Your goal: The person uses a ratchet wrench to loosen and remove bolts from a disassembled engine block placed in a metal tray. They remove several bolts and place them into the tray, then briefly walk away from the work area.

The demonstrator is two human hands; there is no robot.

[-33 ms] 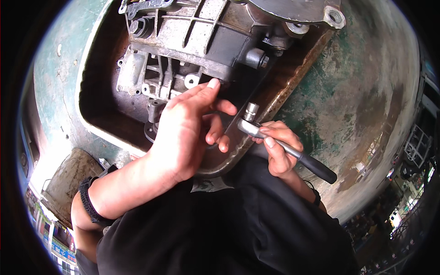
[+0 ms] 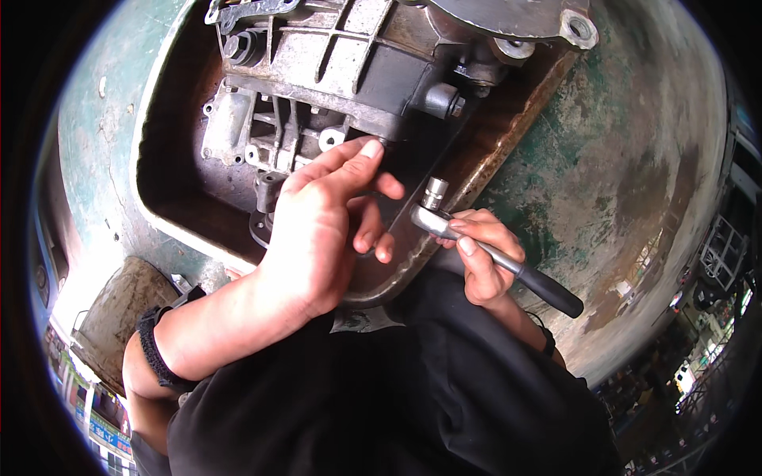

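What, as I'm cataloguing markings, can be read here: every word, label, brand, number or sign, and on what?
Blue sign, lower left: pale characters, small and slanted; not copied out here.
Socket on the ratchet wrench: any marking is too small to read.
Metal housing: no lettering I can make out.
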